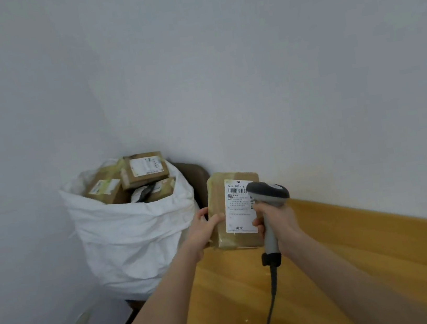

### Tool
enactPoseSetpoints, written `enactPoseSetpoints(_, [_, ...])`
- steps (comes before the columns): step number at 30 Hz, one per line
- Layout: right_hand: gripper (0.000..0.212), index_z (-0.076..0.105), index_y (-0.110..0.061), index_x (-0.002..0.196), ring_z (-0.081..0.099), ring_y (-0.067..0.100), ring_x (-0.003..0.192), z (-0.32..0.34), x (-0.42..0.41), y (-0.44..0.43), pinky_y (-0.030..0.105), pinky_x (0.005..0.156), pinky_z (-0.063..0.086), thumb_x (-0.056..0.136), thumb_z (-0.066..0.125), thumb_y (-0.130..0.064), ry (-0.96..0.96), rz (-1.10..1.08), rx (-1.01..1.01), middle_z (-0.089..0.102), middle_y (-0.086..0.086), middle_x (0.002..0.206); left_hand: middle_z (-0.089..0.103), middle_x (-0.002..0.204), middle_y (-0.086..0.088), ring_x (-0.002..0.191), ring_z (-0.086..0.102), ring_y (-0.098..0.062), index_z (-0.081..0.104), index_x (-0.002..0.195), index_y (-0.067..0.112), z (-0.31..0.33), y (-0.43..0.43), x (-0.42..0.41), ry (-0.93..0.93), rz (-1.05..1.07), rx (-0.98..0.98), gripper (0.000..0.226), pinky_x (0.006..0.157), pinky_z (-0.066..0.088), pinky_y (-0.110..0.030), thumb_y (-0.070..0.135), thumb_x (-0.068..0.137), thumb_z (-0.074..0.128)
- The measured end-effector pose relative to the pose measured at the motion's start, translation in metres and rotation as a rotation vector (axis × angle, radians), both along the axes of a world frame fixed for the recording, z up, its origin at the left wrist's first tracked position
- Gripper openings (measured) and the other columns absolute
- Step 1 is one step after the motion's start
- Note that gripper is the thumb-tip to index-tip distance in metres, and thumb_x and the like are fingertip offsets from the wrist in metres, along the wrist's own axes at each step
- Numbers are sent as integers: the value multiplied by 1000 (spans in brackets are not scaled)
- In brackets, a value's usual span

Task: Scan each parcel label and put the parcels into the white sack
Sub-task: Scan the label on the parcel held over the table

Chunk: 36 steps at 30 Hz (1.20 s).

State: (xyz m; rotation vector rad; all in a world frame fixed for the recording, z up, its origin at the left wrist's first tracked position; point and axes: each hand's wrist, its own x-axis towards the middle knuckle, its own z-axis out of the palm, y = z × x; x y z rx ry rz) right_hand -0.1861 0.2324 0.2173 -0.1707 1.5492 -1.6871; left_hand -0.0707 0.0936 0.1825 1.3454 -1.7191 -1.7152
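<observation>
Left hand (204,230) grips the left edge of the flat brown taped cardboard parcel (216,197), upright over the yellow wooden table (331,268); right hand (276,219) clasps the grey corded handheld scanner (268,195), head at 3 o'clock of the white label (241,208). Step: scanning. Next, judged: parcel goes toward 9 o'clock, atop the heaped white woven sack (134,233)

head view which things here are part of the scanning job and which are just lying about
Job: parcel in the left hand, scanner in the right hand, white sack, packed parcels inside it.
Just there: wooden table, brown seat back behind the sack.
</observation>
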Motion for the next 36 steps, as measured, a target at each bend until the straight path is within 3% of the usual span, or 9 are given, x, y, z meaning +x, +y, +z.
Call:
enactPoseSetpoints(7, [12, 64, 0, 87, 54, 16, 47, 4, 59, -147, 26, 48, 47, 86, 68, -11, -29, -16, -27, 61, 9, 58, 59, 114, -2, 87, 61, -14, 40, 137, 22, 46, -149, 70, 73, 42, -161, 61, 61, 47, -26, 28, 85, 70])
enactPoseSetpoints(11, [14, 62, -2, 82, 53, 17, 49, -2, 96, -233, 28, 53, 47, 87, 69, -14, -89, -46, 38, 62, 10, 58, 55, 115, 1, 87, 59, -8, 40, 138, 24, 80, -248, 106, 40, 3, -444, 68, 69, 50, -24, 22, 80, 75])
enactPoseSetpoints(14, [17, 61, -5, 86, 56, 17, 54, -11, 117, -278, 27, 57, 49, 86, 71, -18, -120, -76, 76, 65, 11, 65, 47, 120, 6, 100, 55, -13, 40, 137, 31, 99, -313, 122, -185, -73, -828, 77, 83, 49, -30, 31, 70, 79])
enactPoseSetpoints(16, [17, 63, -6, 87, 59, 18, 60, -21, 125, -298, 30, 63, 52, 85, 72, -19, -128, -105, 93, 67, 10, 69, 41, 127, 2, 106, 52, -17, 39, 137, 35, 97, -337, 126, -341, -177, -980, 80, 89, 48, -32, 38, 68, 79])
enactPoseSetpoints(19, [27, 64, -6, 104, 62, 24, 82, -36, 132, -314, 43, 85, 54, 83, 75, -20, -120, -151, 112, 71, 11, 88, 36, 138, -6, 124, 41, -28, 29, 143, 37, 62, -346, 124, -630, -396, -1186, 91, 103, 37, -40, 52, 67, 75])
enactPoseSetpoints(21, [42, 61, -6, 117, 60, 29, 100, -44, 134, -318, 50, 98, 48, 81, 77, -21, -118, -183, 141, 67, 13, 106, 30, 143, -6, 131, 31, -29, 17, 148, 35, 35, -343, 123, -796, -482, -1280, 101, 108, 27, -41, 57, 67, 74])
enactPoseSetpoints(25, [59, 56, -5, 129, 55, 37, 116, -56, 134, -321, 45, 97, 45, 79, 79, -23, -162, -223, 166, 60, 17, 125, 27, 143, -7, 130, 31, -29, 10, 151, 25, 17, -351, 124, -926, -454, -1312, 107, 105, 30, -38, 57, 70, 72])
enactPoseSetpoints(31, [55, 58, -8, 123, 59, 35, 103, -61, 143, -333, 53, 98, 48, 75, 81, -24, -247, -236, 125, 64, 16, 111, 42, 135, 2, 123, 42, -19, 35, 138, 24, 18, -352, 117, -793, -436, -1259, 80, 87, 44, -30, 54, 72, 71])
enactPoseSetpoints(36, [42, 56, -10, 115, 60, 34, 99, -67, 141, -336, 56, 97, 48, 80, 77, -21, -249, -253, 127, 64, 13, 101, 50, 124, 2, 108, 54, -19, 45, 125, 19, 4, -362, 120, -859, -338, -1279, 58, 75, 46, -29, 35, 77, 73])
